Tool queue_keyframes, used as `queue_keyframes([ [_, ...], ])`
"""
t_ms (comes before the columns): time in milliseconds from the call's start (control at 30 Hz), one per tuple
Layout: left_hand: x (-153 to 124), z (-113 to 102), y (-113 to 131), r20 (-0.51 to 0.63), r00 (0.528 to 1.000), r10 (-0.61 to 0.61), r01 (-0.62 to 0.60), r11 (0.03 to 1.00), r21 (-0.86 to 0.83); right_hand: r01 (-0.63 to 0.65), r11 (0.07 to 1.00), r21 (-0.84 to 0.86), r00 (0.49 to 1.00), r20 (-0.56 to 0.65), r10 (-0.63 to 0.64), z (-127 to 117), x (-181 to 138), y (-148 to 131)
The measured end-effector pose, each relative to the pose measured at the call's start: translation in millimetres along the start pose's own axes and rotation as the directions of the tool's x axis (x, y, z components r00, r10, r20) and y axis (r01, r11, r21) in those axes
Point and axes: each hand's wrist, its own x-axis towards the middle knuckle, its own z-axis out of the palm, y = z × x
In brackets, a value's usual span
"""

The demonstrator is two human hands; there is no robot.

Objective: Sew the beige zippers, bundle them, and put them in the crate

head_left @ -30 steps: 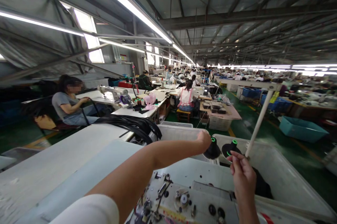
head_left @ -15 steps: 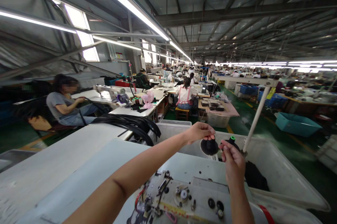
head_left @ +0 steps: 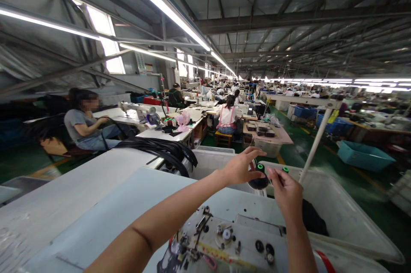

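Note:
My left hand (head_left: 241, 166) reaches forward over the top of a sewing machine (head_left: 224, 238) and grips a black thread spool with a green core (head_left: 258, 177). My right hand (head_left: 285, 191) is beside it, fingers pinched near a second black spool with a green core (head_left: 284, 170); what the fingertips hold is too fine to make out. Both spools stand behind the machine head, in front of a white plastic bin (head_left: 346, 217).
A slanted white pole (head_left: 316, 144) rises just right of the spools. Black straps (head_left: 160, 149) lie piled on the white table (head_left: 80, 187) to the left. A seated person (head_left: 84, 124) works at the left; other workers sit further back. A teal bin (head_left: 364, 157) stands on the green floor.
My left hand has settled back upright on the left spool, fingers spread over its top. My right hand has risen slightly toward the right spool.

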Motion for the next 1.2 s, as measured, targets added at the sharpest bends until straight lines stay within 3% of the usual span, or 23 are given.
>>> queue_keyframes([
  [133,-18,-5,16,0.08,0.979,0.185,-0.197,0.964,0.177,0.011,0.991,-0.134,0.989,0.148,0.009,-7,-1,-7],
  [233,-26,-5,17,0.17,0.967,0.19,-0.236,0.921,0.311,-0.012,0.941,-0.338,0.985,0.16,0.07,-12,0,-4],
  [333,-28,-7,9,0.255,0.955,0.154,-0.254,0.866,0.43,-0.081,0.941,-0.328,0.949,0.264,0.173,-14,5,9],
  [433,-28,-8,2,0.283,0.947,0.154,-0.283,0.817,0.502,-0.146,0.93,-0.337,0.926,0.285,0.249,-14,9,21],
  [567,-32,-9,-4,0.304,0.933,0.193,-0.329,0.801,0.501,-0.169,0.918,-0.358,0.872,0.38,0.309,-17,14,29],
  [633,-36,-9,-5,0.265,0.943,0.201,-0.306,0.839,0.45,-0.161,0.92,-0.357,0.859,0.408,0.308,-19,16,30],
  [700,-40,-8,-4,0.143,0.973,0.18,-0.218,0.917,0.334,-0.13,0.928,-0.35,0.875,0.4,0.273,-23,16,25],
  [800,-40,-2,-2,-0.083,0.997,-0.004,-0.004,0.995,-0.097,-0.038,0.964,-0.263,0.946,0.302,0.12,-25,14,5],
  [867,-36,5,-2,-0.101,0.977,-0.185,0.128,0.902,-0.413,0.016,0.993,-0.117,0.973,0.229,0.011,-20,11,-12],
  [933,-31,12,-2,-0.061,0.948,-0.313,0.219,0.778,-0.589,0.025,0.998,0.057,0.988,0.15,-0.033,-10,9,-24],
  [1067,-27,25,0,-0.043,0.888,-0.457,0.293,0.638,-0.712,0.099,0.968,0.23,0.992,0.053,-0.114,7,3,-32],
  [1200,-28,36,1,-0.005,0.85,-0.527,0.33,0.54,-0.775,0.114,0.958,0.263,0.986,0.085,-0.141,12,-3,-25],
])
